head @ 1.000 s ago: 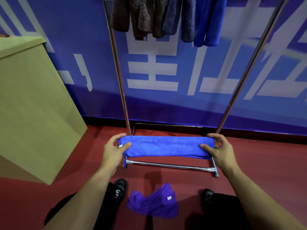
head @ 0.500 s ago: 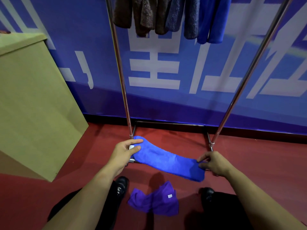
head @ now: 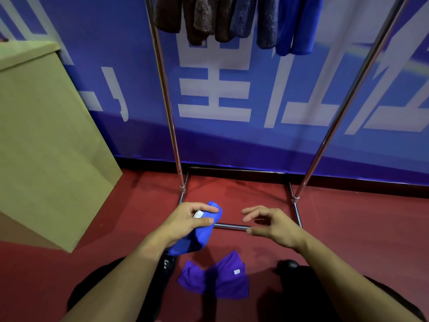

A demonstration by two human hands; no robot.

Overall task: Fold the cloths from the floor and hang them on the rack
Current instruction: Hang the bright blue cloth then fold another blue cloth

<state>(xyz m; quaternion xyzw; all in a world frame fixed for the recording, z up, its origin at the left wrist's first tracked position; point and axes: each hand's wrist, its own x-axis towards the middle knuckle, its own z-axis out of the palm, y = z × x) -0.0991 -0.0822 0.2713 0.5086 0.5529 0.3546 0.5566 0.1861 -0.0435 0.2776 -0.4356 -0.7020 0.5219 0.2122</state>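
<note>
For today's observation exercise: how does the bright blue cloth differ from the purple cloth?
The bright blue cloth is folded into a narrow bundle, while the purple cloth lies crumpled. The blue one is held off the floor in the left hand; the purple one rests on the red floor, untouched. They differ in colour. Both show a small white tag.

blue cloth (head: pixel 199 238): 1 | purple cloth (head: pixel 216 280): 1 | rack (head: pixel 234 226): 1 | hung cloths (head: pixel 232 17): several

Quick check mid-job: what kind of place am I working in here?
Probably an indoor staged or exhibition-type room, not a home: a printed blue banner wall, red floor, and a steel rack with hung cloths.
</note>
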